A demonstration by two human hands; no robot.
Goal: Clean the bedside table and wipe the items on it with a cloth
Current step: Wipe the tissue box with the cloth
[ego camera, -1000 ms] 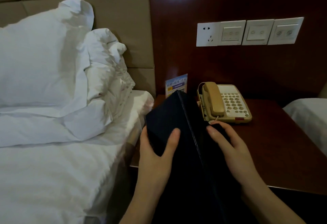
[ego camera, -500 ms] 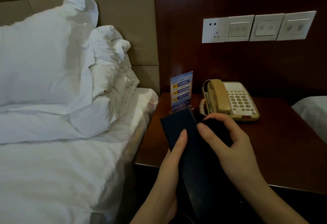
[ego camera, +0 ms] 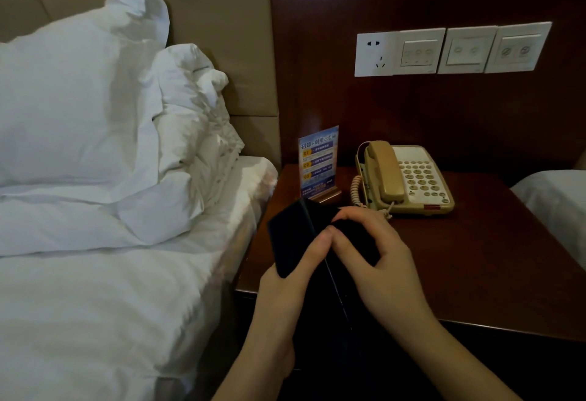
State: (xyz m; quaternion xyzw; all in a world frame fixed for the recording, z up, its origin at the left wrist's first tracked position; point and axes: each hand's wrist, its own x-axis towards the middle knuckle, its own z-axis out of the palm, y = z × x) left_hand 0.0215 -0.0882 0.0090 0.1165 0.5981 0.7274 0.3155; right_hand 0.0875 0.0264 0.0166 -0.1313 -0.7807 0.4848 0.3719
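Lower now than a second ago, the dark folder [ego camera: 293,237] no longer hides the sign card, and both thumbs have closed in until their tips meet at its spine. It is a flat, smooth, near-black rectangular thing with a thin pale edge line running down its middle; whether it is a folder, a menu cover or something else cannot be told. The left hand [ego camera: 285,286] grips its left panel, thumb laid across the matte face and fingers hidden beneath. The right hand [ego camera: 377,261] curls over the right side, fingers bent down onto the dark surface, which may include a cloth, though the darkness there hides it. The object is held above the near-left corner of the bedside table [ego camera: 482,267], a glossy reddish-brown wooden top.

Just beyond the fingertips stands an upright blue printed sign card [ego camera: 318,159] in a small wooden base. Beyond the right hand sits a beige plastic telephone [ego camera: 406,178] with a coiled cord and round keys. Higher, on the dark wood wall, runs a row of white square switch plates [ego camera: 450,50]. Left of the left hand lie crumpled white pillows [ego camera: 95,109] on a white bed against a padded tan headboard [ego camera: 222,20].
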